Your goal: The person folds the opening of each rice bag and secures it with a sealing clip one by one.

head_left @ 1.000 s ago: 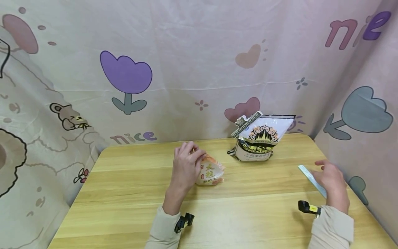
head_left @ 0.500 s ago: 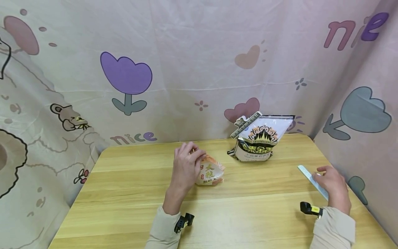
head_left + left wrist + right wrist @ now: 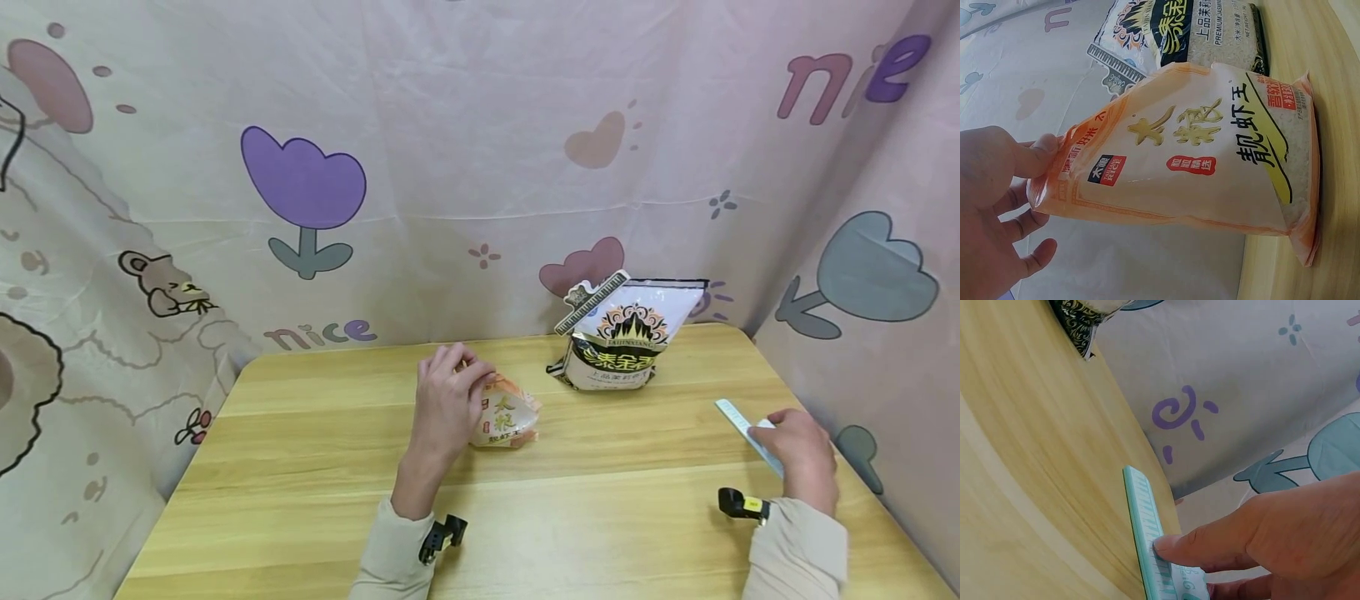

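An orange-and-white rice bag [image 3: 504,417] stands on the wooden table. My left hand [image 3: 448,404] pinches its top corner between thumb and fingers, as the left wrist view shows, where the bag [image 3: 1172,156] fills the middle. At the table's right side lies a light blue, ruler-marked bag clip [image 3: 738,422]. My right hand [image 3: 802,454] is on it; in the right wrist view the thumb presses the face of the clip [image 3: 1144,519] near its handle, with the other fingers curled behind. Part of the clip is hidden by the hand.
A second rice bag [image 3: 618,354], white and black, stands at the back, with a ruler-marked clip [image 3: 591,302] across its upper left corner. A printed cloth [image 3: 420,167] hangs behind the table [image 3: 315,483] and along both sides.
My right hand has shifted slightly, and its fingers have closed down onto the blue clip. My left hand and the orange-and-white rice bag have stayed in place.
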`<state>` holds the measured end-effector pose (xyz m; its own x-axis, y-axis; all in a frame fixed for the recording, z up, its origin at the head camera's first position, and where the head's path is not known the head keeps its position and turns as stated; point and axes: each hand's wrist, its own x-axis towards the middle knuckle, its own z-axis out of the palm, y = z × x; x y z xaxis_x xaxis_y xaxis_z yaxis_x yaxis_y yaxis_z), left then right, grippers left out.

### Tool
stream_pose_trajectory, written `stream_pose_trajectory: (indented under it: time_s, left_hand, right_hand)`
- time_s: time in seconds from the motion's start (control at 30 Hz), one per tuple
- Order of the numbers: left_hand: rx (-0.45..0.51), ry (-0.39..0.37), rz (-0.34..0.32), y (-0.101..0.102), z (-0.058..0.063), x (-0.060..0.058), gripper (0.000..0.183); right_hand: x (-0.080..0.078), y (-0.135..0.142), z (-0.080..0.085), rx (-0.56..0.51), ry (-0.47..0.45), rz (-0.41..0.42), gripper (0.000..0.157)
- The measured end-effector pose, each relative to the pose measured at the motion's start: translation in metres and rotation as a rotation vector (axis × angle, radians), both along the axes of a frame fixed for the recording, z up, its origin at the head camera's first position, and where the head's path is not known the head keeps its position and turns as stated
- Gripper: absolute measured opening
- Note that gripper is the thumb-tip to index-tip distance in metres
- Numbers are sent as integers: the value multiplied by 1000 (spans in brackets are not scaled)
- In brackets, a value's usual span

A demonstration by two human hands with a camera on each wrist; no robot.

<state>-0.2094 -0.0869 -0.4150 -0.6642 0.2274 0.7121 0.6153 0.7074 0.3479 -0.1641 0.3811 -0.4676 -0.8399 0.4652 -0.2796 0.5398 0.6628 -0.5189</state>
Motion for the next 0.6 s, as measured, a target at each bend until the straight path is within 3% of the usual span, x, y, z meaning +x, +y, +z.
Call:
stream_pose_trajectory:
  time_s: [0.23,0.6]
  left_hand:
    - [0,3,0,0,0,1,5]
    - [3,-7,-12,0,0,-1,6]
  right_hand:
    - [-1,-3,-2,-6,19,-56,51]
    - [-3,-3,2,76,37,-16,44]
